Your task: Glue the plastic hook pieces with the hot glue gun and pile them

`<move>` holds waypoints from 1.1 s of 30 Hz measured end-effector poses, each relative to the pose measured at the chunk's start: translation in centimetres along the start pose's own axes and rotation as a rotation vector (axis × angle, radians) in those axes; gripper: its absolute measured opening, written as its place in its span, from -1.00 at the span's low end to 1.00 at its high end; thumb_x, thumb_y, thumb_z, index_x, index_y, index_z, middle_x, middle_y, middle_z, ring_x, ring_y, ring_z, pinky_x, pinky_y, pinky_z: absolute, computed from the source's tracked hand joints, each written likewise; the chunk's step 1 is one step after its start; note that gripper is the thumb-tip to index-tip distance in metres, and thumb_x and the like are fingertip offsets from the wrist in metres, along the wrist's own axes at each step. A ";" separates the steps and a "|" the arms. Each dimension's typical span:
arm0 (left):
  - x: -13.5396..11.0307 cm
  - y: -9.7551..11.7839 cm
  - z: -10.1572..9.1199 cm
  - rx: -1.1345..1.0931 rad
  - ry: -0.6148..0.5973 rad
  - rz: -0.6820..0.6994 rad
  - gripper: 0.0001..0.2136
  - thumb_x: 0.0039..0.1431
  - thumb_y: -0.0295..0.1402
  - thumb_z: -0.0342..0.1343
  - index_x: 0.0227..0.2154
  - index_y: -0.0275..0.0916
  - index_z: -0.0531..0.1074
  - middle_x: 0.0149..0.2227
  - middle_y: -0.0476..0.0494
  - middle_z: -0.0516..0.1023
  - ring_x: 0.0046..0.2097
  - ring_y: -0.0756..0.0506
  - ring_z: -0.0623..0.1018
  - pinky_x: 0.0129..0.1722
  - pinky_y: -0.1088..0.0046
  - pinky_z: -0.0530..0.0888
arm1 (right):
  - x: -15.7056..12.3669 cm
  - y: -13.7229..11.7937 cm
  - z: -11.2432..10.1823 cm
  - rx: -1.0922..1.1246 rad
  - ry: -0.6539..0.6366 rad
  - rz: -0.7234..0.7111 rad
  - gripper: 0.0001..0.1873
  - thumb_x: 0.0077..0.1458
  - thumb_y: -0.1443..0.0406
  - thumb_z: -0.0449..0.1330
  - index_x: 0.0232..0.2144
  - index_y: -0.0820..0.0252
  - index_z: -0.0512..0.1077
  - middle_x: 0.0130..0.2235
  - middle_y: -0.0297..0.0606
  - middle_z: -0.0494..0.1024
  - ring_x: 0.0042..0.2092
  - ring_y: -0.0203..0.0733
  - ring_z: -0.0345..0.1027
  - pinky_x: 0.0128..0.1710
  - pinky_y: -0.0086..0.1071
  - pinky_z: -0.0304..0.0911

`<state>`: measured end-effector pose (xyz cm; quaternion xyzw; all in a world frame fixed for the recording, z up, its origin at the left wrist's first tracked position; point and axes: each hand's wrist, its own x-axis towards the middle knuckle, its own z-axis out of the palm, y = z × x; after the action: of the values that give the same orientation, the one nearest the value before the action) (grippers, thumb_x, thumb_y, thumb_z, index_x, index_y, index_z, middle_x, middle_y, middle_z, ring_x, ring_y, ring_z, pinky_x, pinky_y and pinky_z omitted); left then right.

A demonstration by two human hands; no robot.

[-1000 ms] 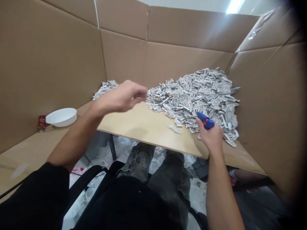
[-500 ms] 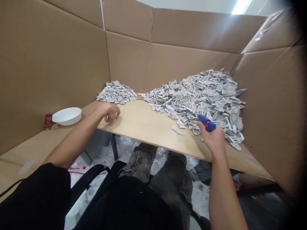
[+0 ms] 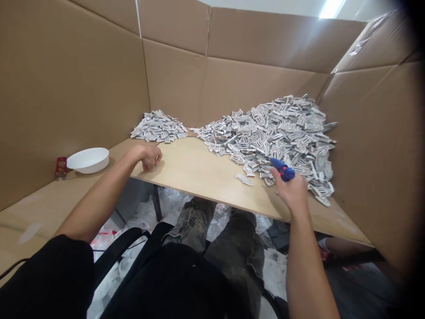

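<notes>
My left hand (image 3: 152, 158) rests low over the table near its front edge, just in front of the small pile of pale grey slotted pieces (image 3: 160, 127). Its fingers are curled together; what they hold, if anything, is hidden. My right hand (image 3: 292, 188) is wrapped round a blue hand tool (image 3: 282, 169) with a red-orange part, whose exact kind I cannot make out. The tool points toward the large heap of grey slotted pieces (image 3: 282, 128), close to its front side. One loose grey piece (image 3: 245, 179) lies on the table left of my right hand.
A white bowl (image 3: 89, 160) stands tilted at the left, beside a red metal-looking object (image 3: 61, 167). Cardboard walls (image 3: 175, 79) enclose the wooden table (image 3: 192, 166) at the back and sides. Clear plastic bags (image 3: 172, 206) lie beneath the table.
The whole view has shifted slightly, moving things a little left. The fingers of my left hand look more drawn together. My right hand keeps its hold on the blue tool.
</notes>
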<state>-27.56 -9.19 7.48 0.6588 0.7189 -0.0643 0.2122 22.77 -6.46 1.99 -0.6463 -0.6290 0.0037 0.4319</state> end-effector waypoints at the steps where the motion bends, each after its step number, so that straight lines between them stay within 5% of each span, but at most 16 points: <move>1: 0.1 -0.2 0.1 -0.027 0.006 0.006 -0.67 -0.40 -0.45 0.41 -0.48 -0.19 0.43 -0.47 -0.08 0.58 -0.44 -0.18 0.62 -0.43 0.46 0.46 | 0.0 -0.1 0.0 -0.007 -0.007 0.004 -0.48 0.06 -0.20 0.19 -0.57 0.05 0.31 -0.57 -0.22 0.36 -0.41 -0.03 0.29 -0.27 -0.17 0.20; 9: 0.8 -1.2 0.7 -0.234 0.099 0.100 -0.78 -0.46 -0.49 0.34 -0.67 -0.19 0.41 -0.68 -0.04 0.44 -0.58 -0.17 0.51 -0.52 0.42 0.39 | 0.0 0.1 0.0 0.005 -0.012 -0.025 -0.49 0.07 -0.20 0.21 -0.58 0.03 0.30 -0.62 -0.28 0.30 -0.43 -0.07 0.22 -0.29 -0.18 0.21; 15: -0.5 1.1 -0.7 -0.270 0.174 0.236 -0.90 -0.28 -0.46 0.29 -0.58 -0.22 0.53 -0.58 -0.11 0.57 -0.47 -0.13 0.57 -0.42 0.46 0.43 | -0.3 -0.6 0.0 0.058 -0.036 0.006 -0.51 0.03 -0.16 0.24 -0.59 0.06 0.31 -0.60 -0.31 0.30 -0.43 -0.12 0.21 -0.32 -0.20 0.17; 19: 1.0 5.7 0.2 -0.594 0.387 0.437 -0.82 -0.19 -0.38 0.39 -0.49 -0.26 0.53 -0.52 -0.15 0.59 -0.48 -0.09 0.55 -0.45 0.46 0.42 | -0.8 -2.1 0.4 0.360 -0.059 0.054 -0.63 -0.09 -0.01 0.33 -0.52 0.11 0.36 -0.51 -0.34 0.39 -0.41 -0.20 0.24 -0.31 -0.25 0.21; 23: 4.2 13.3 3.7 -0.983 0.505 0.627 -0.66 -0.21 -0.30 0.50 -0.40 -0.27 0.49 -0.47 -0.15 0.60 -0.46 -0.06 0.54 -0.49 0.48 0.40 | -1.6 -3.8 1.0 0.650 -0.169 0.034 -0.66 -0.15 0.13 0.39 -0.51 0.08 0.29 -0.48 -0.42 0.36 -0.42 -0.27 0.22 -0.30 -0.29 0.27; 27: 6.7 20.3 7.0 -1.147 0.600 0.754 -0.67 -0.16 -0.31 0.48 -0.41 -0.25 0.43 -0.43 -0.10 0.58 -0.37 -0.07 0.59 -0.39 0.46 0.47 | -2.5 -5.0 2.1 0.777 -0.172 0.067 -0.69 -0.10 0.17 0.39 -0.50 0.06 0.29 -0.47 -0.42 0.37 -0.38 -0.23 0.29 -0.23 -0.28 0.33; 33: 7.9 24.2 8.5 -1.210 0.636 0.806 -0.67 -0.14 -0.34 0.45 -0.41 -0.22 0.37 -0.43 -0.05 0.55 -0.37 -0.06 0.59 -0.37 0.46 0.45 | -2.1 -4.5 4.8 0.854 -0.146 0.099 -0.71 -0.11 0.18 0.38 -0.50 0.03 0.29 -0.37 -0.27 0.50 -0.04 0.00 0.48 0.08 -0.14 0.35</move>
<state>-2.40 -2.09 1.23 0.6254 0.3615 0.6104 0.3249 16.03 -6.26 0.42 -0.4372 -0.5681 0.3301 0.6141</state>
